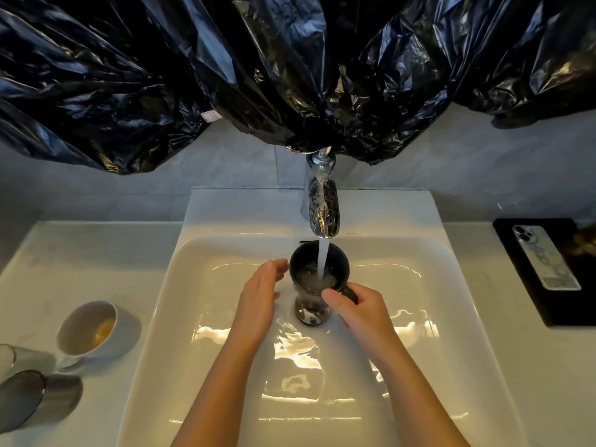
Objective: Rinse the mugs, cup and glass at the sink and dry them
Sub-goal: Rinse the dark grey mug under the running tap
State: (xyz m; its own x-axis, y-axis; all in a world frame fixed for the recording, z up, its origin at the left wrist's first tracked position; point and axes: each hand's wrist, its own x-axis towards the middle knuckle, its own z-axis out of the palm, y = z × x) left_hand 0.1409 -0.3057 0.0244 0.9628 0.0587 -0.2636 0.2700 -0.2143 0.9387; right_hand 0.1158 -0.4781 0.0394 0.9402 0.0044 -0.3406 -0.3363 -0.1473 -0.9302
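Observation:
A dark mug (pixel 303 262) is held upright in the white sink (pixel 206 317) under the running chrome tap (pixel 321 204), and water foams inside it. My right hand (pixel 354 308) grips the mug by its handle on the right side. With fingers straight, my left hand (pixel 261 291) hovers beside the mug's left wall; whether the fingertips touch it I cannot tell. A white cup (pixel 93 327) with yellowish residue stands on the left counter. In front of it a grey mug (pixel 38 401) leans at the frame's left edge, and a glass (pixel 8 356) shows partly there.
Black plastic sheeting (pixel 225 75) hangs over the wall above the tap. On the right counter a phone (pixel 545 256) lies face down on a black tray (pixel 529 285).

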